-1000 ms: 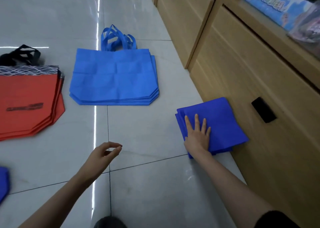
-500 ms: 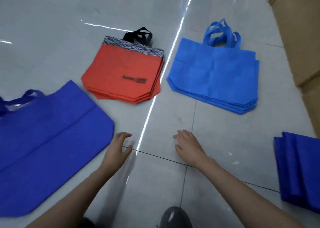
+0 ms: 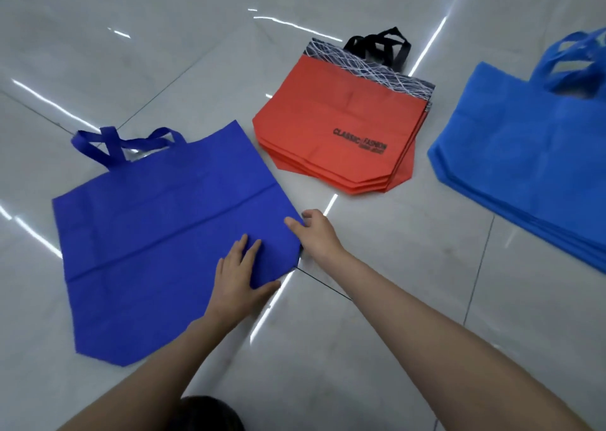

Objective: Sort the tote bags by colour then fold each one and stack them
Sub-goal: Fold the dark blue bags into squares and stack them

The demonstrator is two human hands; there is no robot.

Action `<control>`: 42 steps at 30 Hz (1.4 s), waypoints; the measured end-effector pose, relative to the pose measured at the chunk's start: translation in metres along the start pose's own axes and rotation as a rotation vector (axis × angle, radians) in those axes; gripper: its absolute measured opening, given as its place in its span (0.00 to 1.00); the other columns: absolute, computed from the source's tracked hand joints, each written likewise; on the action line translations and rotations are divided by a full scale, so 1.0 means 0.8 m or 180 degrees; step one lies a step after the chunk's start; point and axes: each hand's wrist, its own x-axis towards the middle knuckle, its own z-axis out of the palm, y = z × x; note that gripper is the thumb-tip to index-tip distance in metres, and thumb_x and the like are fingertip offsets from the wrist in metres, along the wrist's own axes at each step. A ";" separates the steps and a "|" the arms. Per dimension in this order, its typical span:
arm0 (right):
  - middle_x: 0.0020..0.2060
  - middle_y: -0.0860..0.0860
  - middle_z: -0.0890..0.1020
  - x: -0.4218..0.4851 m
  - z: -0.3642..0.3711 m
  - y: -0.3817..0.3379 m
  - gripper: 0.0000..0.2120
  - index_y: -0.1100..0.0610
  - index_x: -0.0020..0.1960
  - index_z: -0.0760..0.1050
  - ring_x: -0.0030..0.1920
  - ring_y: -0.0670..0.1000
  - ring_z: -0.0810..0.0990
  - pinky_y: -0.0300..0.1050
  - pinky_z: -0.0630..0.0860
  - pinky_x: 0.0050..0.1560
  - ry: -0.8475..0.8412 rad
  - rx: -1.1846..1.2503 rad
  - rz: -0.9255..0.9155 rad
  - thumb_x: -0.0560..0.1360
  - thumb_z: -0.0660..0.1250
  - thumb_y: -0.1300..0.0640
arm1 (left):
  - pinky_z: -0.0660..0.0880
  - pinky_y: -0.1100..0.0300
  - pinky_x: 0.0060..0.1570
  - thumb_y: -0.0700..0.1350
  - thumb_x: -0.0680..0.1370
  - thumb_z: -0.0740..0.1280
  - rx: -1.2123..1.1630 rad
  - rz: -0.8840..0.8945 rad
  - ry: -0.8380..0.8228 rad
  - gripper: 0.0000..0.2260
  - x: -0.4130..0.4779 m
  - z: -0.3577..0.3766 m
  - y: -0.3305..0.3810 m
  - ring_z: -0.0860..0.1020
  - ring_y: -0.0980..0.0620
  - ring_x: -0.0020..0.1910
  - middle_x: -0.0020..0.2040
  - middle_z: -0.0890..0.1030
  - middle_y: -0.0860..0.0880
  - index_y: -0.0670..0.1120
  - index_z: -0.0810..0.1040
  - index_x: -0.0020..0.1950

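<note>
Left hand (image 3: 241,276) pressed flat on the matte royal-blue tote (image 3: 157,234) at nine o'clock; right hand (image 3: 316,234) pinched its angled corner. Stacked red totes (image 3: 328,129) lay at twelve, sky-blue totes (image 3: 524,161) at two, on glossy tiles (image 3: 393,299).

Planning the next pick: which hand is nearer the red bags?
Right. The right hand grips the dark blue bag's corner nearest the red bags; the left hand presses it farther back.

The shiny grey tiled floor (image 3: 393,266) is carrying a dark blue bag (image 3: 157,227) lying flat at left, a red stack (image 3: 331,129) mid-floor, and a light blue stack (image 3: 524,155) at right
</note>
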 end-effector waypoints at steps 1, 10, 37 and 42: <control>0.50 0.53 0.77 0.002 0.008 -0.003 0.14 0.62 0.58 0.72 0.50 0.52 0.77 0.46 0.73 0.51 0.0013 -0.0005 -0.0100 0.78 0.63 0.53 | 0.53 0.51 0.73 0.71 0.65 0.55 0.0019 0.0011 0.0021 0.45 -0.002 0.000 -0.001 0.53 0.48 0.75 0.77 0.52 0.48 0.47 0.56 0.76; 0.46 0.49 0.81 -0.034 -0.043 -0.001 0.09 0.58 0.53 0.76 0.45 0.44 0.77 0.36 0.72 0.47 0.1247 0.0670 -0.1119 0.79 0.58 0.63 | 0.41 0.52 0.71 0.60 0.68 0.54 0.0179 0.0854 0.0243 0.37 -0.018 -0.015 0.016 0.47 0.52 0.76 0.77 0.47 0.53 0.54 0.45 0.75; 0.66 0.42 0.71 -0.211 -0.177 0.162 0.42 0.50 0.70 0.69 0.66 0.43 0.68 0.47 0.52 0.74 0.0178 -0.2547 -0.1073 0.68 0.48 0.23 | 0.61 0.50 0.66 0.59 0.75 0.47 0.0390 0.1439 0.0263 0.27 0.003 0.017 0.074 0.80 0.45 0.44 0.44 0.83 0.46 0.45 0.80 0.52; 0.45 0.49 0.84 -0.214 -0.202 0.166 0.15 0.53 0.56 0.80 0.47 0.53 0.82 0.52 0.68 0.64 0.1155 -0.3210 -0.0849 0.70 0.73 0.53 | 0.69 0.58 0.43 0.67 0.75 0.51 0.0201 0.1292 0.0411 0.28 0.012 -0.011 0.084 0.71 0.51 0.27 0.26 0.73 0.50 0.45 0.77 0.40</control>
